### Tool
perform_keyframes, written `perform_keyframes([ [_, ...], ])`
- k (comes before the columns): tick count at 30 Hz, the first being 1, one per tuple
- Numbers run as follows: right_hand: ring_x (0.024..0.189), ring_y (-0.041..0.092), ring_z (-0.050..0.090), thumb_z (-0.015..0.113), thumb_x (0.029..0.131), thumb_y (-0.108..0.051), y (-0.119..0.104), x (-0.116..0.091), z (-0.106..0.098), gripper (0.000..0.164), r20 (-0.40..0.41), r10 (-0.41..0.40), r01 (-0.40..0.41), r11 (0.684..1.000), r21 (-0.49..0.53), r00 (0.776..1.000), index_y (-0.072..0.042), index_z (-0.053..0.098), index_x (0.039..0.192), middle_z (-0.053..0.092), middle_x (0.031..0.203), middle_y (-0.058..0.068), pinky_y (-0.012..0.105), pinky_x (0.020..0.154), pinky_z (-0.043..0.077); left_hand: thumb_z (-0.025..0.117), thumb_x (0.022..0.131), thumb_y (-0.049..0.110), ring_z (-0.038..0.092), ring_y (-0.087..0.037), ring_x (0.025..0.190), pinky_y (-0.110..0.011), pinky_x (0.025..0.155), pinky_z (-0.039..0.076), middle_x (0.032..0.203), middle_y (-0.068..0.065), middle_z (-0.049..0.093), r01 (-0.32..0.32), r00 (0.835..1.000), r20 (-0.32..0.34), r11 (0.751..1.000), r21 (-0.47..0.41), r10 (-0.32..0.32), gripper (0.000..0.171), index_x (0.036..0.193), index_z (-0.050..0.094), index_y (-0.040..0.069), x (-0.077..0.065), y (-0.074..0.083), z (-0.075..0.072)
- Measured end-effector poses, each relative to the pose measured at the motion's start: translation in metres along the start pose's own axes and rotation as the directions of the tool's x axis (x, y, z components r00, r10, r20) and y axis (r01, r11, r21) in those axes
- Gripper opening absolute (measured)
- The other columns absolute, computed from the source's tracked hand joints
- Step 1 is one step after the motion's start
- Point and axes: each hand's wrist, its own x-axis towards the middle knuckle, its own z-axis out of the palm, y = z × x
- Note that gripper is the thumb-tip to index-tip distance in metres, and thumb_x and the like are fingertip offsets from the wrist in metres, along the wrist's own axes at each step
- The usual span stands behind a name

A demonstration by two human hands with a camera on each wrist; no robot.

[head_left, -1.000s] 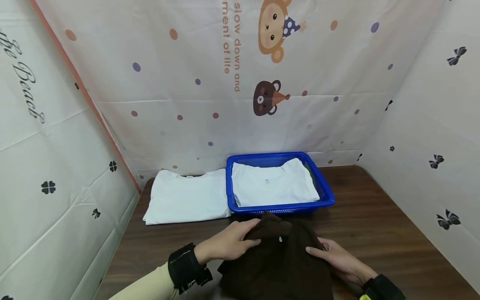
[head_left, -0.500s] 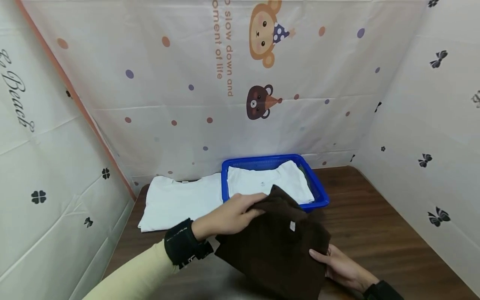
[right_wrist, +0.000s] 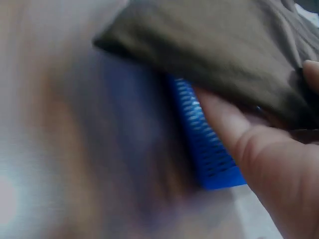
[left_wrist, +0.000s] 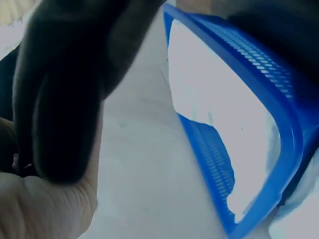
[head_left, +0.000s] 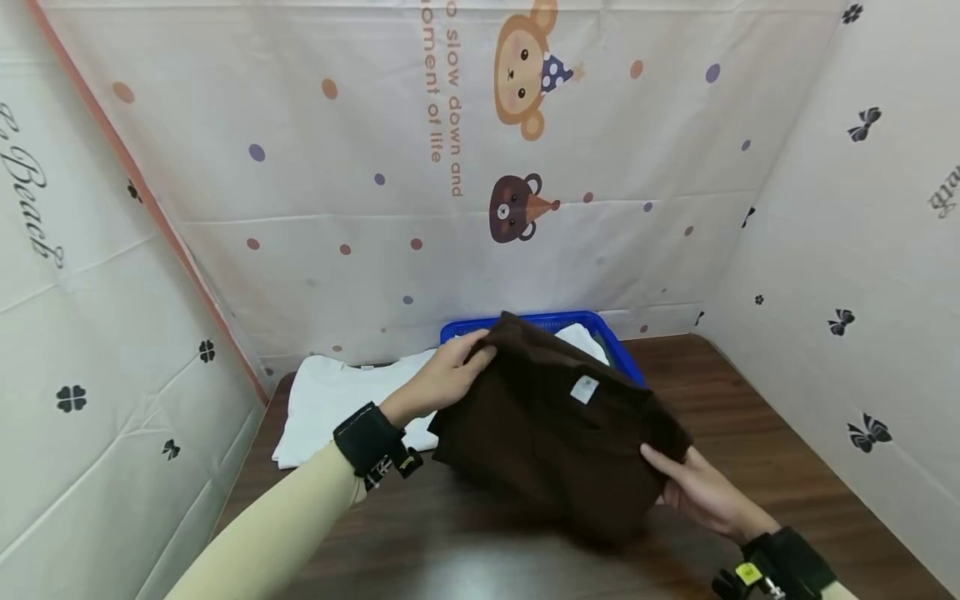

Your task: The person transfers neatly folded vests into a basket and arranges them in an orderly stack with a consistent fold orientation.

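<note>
Between both hands a folded dark brown shirt [head_left: 547, 442] is held up, tilted, with a white label at its neckline. My left hand [head_left: 435, 379] pinches its upper left corner. At the lower right side my right hand [head_left: 701, 492] grips it, thumb on top and fingers underneath. The raised shirt overlaps the blue basket [head_left: 626, 358] and hides most of the white shirt [head_left: 585, 337] in it. Close up in the left wrist view, dark cloth [left_wrist: 70, 99] hangs over the left hand [left_wrist: 45, 209]. In the right wrist view the brown shirt [right_wrist: 209, 45] rests over the right hand's fingers.
A folded white shirt [head_left: 330, 400] lies on the wooden table [head_left: 360, 542], left of the basket. Printed white sheets [head_left: 337, 167] stand behind and at both sides. The basket's perforated side [right_wrist: 207, 149] shows below the brown shirt in the right wrist view.
Both hands have raised the brown shirt off the table and moved it forward, over the basket's front. It now covers much of the white shirt there. The head view has shifted slightly.
</note>
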Motion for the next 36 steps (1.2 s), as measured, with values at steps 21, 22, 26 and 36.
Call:
perform_keyframes([
  [21, 0.122, 0.038, 0.058, 0.044, 0.111, -0.041, -0.137, 0.089, 0.013, 0.058, -0.257, -0.197, -0.064, 0.664, -0.745, 0.946, -0.013, 0.033, 0.16, 0.048, 0.145, 0.022, 0.049, 0.094, 0.054, 0.049, 0.107, 0.008, 0.052, -0.036, 0.132, -0.05, 0.105, 0.048, 0.147, -0.022, 0.046, 0.357, 0.904, 0.055, 0.677, -0.643, -0.425, 0.064, 0.161, 0.016, 0.011, 0.018, -0.043, -0.013],
  [22, 0.122, 0.039, 0.057, 0.043, 0.111, -0.04, -0.141, 0.093, 0.012, 0.056, -0.252, -0.196, -0.071, 0.64, -0.765, 0.947, -0.014, 0.033, 0.16, 0.048, 0.145, 0.022, 0.05, 0.095, 0.053, 0.048, 0.107, 0.006, 0.053, -0.036, 0.132, -0.05, 0.105, 0.048, 0.147, -0.023, 0.046, 0.358, 0.902, 0.045, 0.687, -0.633, -0.428, 0.063, 0.161, 0.016, 0.011, 0.018, -0.044, -0.014],
  [26, 0.122, 0.04, 0.058, 0.042, 0.112, -0.037, -0.149, 0.109, 0.011, 0.053, -0.247, -0.223, -0.096, 0.528, -0.844, 0.943, -0.015, 0.034, 0.159, 0.052, 0.141, 0.022, 0.056, 0.098, 0.05, 0.048, 0.107, 0.006, 0.053, -0.037, 0.133, -0.052, 0.107, 0.047, 0.147, -0.024, 0.047, 0.357, 0.893, -0.004, 0.714, -0.603, -0.45, 0.062, 0.161, 0.018, 0.007, 0.022, -0.049, -0.015],
  [36, 0.114, 0.04, 0.058, 0.041, 0.113, -0.028, -0.158, 0.141, 0.003, 0.048, -0.227, -0.287, -0.087, 0.43, -0.899, 0.93, -0.008, 0.039, 0.156, 0.055, 0.134, 0.025, 0.055, 0.096, 0.047, 0.052, 0.106, 0.007, 0.055, -0.037, 0.13, -0.051, 0.106, 0.048, 0.146, -0.025, 0.05, 0.348, 0.854, -0.123, 0.731, -0.587, -0.506, 0.063, 0.161, 0.022, 0.006, 0.031, -0.062, -0.017],
])
